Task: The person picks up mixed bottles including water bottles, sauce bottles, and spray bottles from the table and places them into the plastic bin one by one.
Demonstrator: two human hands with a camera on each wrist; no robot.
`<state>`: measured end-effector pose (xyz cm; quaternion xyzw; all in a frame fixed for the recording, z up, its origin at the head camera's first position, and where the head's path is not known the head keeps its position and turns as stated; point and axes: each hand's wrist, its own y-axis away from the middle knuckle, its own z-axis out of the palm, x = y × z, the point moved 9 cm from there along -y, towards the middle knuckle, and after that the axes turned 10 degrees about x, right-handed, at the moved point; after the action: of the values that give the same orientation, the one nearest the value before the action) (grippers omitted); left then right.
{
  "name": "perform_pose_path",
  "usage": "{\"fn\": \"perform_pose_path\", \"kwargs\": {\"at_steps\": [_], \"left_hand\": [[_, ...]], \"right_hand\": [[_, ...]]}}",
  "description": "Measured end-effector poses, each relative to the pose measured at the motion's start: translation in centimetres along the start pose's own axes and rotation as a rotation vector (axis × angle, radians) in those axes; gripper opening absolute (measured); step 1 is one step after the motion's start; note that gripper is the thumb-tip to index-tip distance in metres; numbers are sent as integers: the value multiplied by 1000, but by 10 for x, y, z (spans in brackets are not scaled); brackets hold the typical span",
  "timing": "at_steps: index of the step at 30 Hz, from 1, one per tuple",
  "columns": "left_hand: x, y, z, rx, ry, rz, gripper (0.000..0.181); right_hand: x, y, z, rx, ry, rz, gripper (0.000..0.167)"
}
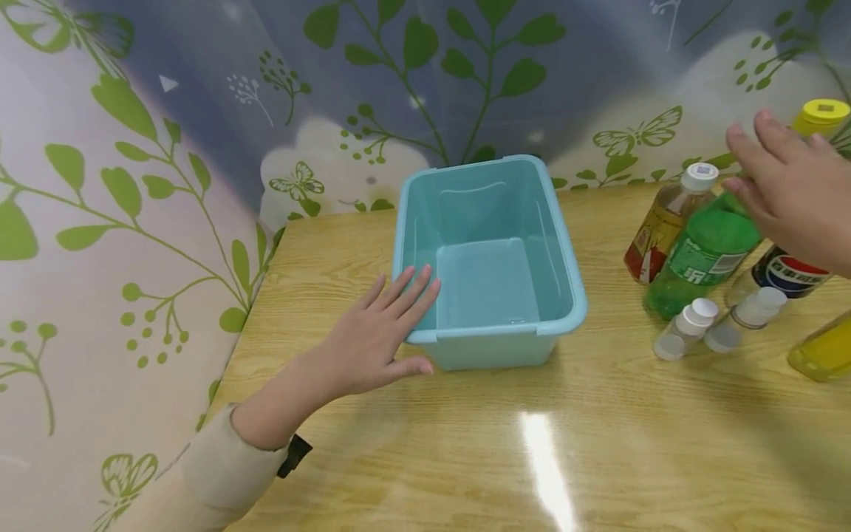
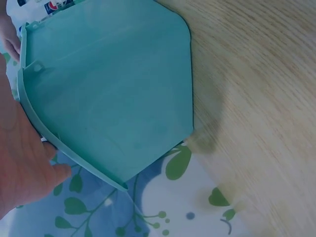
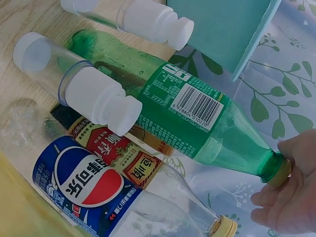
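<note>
A light-blue plastic bin [image 1: 488, 351] stands on the wooden table; its outer side [image 2: 113, 94] fills much of the left wrist view. My left hand [image 1: 372, 340] lies with spread, fairly straight fingers over the bin's near left rim, thumb apart. At the right, my right hand [image 1: 798, 192] is at the top of a green soda bottle [image 1: 708, 255]. In the right wrist view the thumb and fingers of that hand [image 3: 291, 187] are around the green bottle's [image 3: 182, 108] cap, without a visible firm grip; whether they touch it is unclear.
Beside the green bottle stand a brown bottle with a red label [image 1: 654, 236], a cola bottle [image 1: 787, 273] and two small white-capped bottles [image 1: 686, 329] [image 1: 744, 319]. A yellow liquid bottle [image 1: 824, 351] is at the right edge. Leaf-patterned cloth [image 1: 199, 185] borders the table.
</note>
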<state>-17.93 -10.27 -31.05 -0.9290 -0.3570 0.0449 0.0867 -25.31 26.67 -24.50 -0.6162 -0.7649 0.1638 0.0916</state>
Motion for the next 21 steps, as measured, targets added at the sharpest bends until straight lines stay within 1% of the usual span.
{"fn": "perform_pose_path", "kwargs": {"at_steps": [3, 7, 14, 18, 21], "left_hand": [[1, 2, 0, 16, 23, 20, 93], [2, 5, 0, 42, 28, 44, 89], [5, 9, -1, 78, 39, 74, 83], [6, 13, -3, 107, 95, 93, 77], [7, 15, -3, 120, 142, 106, 75]], "right_hand": [[1, -1, 2, -4, -10, 0, 55], [1, -2, 3, -28, -38, 22, 56], [-3, 2, -5, 49, -90, 16, 54], [-3, 2, -3, 33, -83, 17, 56], [-5, 0, -2, 33, -55, -5, 60]]}}
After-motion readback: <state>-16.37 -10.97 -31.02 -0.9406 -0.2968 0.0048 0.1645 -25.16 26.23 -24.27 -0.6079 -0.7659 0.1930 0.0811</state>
